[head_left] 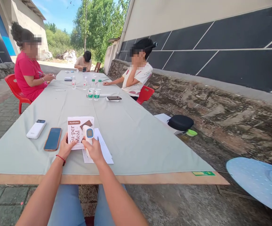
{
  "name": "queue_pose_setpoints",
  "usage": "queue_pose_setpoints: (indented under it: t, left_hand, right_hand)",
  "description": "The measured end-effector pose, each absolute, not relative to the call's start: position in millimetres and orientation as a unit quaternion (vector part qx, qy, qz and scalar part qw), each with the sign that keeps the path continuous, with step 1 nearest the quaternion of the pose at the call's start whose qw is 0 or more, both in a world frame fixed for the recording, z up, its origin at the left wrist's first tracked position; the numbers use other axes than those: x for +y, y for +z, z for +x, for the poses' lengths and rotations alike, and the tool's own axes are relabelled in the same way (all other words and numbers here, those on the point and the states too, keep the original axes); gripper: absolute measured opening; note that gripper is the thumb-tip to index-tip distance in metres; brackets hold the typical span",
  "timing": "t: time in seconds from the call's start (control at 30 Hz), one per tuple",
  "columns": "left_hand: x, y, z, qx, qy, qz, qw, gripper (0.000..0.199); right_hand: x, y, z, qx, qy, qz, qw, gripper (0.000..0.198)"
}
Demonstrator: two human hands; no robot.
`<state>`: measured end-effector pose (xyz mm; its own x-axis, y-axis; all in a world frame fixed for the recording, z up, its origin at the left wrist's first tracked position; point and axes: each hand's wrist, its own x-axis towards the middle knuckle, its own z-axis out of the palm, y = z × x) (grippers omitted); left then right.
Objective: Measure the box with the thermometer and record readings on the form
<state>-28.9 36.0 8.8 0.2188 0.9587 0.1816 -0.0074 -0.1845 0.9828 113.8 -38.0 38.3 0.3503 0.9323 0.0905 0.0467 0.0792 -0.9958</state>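
Note:
My left hand [66, 145] grips the lower left corner of a white and brown box [74, 128] marked "Su-per Meal", its thumb across the front. In my right hand [94, 151] is a white infrared thermometer [88, 130], its small screen facing me and its head in front of the box's right side. White paper sheets [104, 153] lie beneath my right hand, and a pen [98, 139] shows on them. Left of the box rest a smartphone [52, 139] in an orange-brown case and a white power bank [36, 128].
Water bottles [97, 90] and a dark phone [114, 98] stand or lie farther up the cloth-covered table [136, 141]. Three people sit around it: one left [29, 72], one right [138, 75], one at the far end [84, 64]. A black case [180, 122] and blue round stool [258, 182] are at the right.

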Motion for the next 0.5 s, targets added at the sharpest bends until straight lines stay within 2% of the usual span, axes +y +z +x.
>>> queue_pose_setpoints:
  t: [0.17,0.33,0.5]
  left_hand:
    - [37.1,6.4,-29.2,0.398,0.493,0.577,0.516,0.068]
    - [47.7,11.5,-28.5,0.391,0.519,0.553,0.522,0.074]
    - [89.8,25.4,-12.3,0.419,0.543,0.549,0.477,0.08]
  right_hand:
    - [-63.3,47.6,137.6,-0.417,0.319,-0.589,0.615,0.04]
    - [-98.5,68.5,165.4,-0.411,0.264,-0.634,0.6,0.029]
    - [-128.1,90.4,172.8,-0.416,0.263,-0.624,0.607,0.027]
